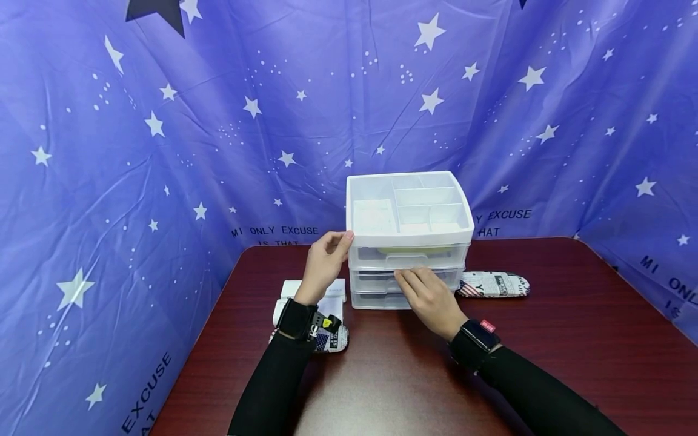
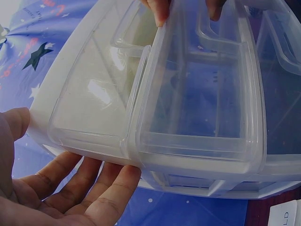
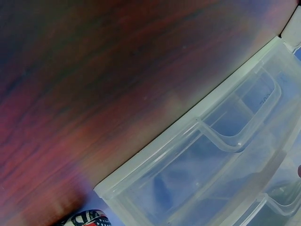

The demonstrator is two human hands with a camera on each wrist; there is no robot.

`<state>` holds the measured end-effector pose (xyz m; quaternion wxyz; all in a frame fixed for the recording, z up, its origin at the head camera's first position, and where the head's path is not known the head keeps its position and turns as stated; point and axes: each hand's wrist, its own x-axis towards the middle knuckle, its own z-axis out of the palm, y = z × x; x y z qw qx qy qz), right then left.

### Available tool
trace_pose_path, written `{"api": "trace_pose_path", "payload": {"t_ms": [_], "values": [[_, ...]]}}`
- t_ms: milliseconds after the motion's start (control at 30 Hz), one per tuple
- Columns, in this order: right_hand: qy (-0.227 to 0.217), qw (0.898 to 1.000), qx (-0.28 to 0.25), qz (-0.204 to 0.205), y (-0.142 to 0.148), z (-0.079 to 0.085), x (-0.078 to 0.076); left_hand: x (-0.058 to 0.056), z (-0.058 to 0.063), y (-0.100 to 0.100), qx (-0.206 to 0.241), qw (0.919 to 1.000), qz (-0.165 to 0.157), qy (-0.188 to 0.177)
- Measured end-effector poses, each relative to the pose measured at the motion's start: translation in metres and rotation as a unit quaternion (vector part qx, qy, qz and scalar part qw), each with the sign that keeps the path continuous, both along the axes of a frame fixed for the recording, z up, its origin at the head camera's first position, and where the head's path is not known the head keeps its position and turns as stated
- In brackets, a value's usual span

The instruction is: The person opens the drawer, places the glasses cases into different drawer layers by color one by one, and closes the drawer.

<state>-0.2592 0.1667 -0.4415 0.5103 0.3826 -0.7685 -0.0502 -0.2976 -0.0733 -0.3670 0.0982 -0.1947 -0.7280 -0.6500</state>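
Note:
A white and clear plastic drawer unit (image 1: pixel 410 239) with three stacked drawers and a divided top tray stands upright on the table. My left hand (image 1: pixel 324 263) is at its upper left corner. In the left wrist view the thumb (image 2: pixel 18 121) touches the white top rim and the fingers (image 2: pixel 101 181) lie along the side wall. My right hand (image 1: pixel 431 300) holds the front of the middle drawer (image 2: pixel 197 99), with fingertips over its upper edge and another digit at its handle. Something yellowish shows through the top drawer (image 2: pixel 96 89). The lowest drawer (image 3: pixel 174 174) fills much of the right wrist view.
White boxes (image 1: pixel 291 289) stand left of the unit, partly behind my left forearm. A patterned case with a flag print (image 1: pixel 335 340) lies before them. Another print-covered case (image 1: pixel 496 284) lies to the right. A starry blue curtain (image 1: pixel 305 121) hangs behind the dark red wooden table (image 1: pixel 567 339).

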Motion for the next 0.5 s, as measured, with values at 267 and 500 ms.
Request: {"api": "trace_pose_path", "payload": {"t_ms": [267,500], "values": [[-0.001,1.000,-0.006,0.007,0.000,0.000,0.000,-0.010,-0.010,0.001,0.003,1.0000,0.001,-0.002],[0.000,1.000,-0.009,0.011,-0.001,0.001,0.001,-0.010,-0.010,0.001,0.011,0.9999,0.001,0.001]]}}
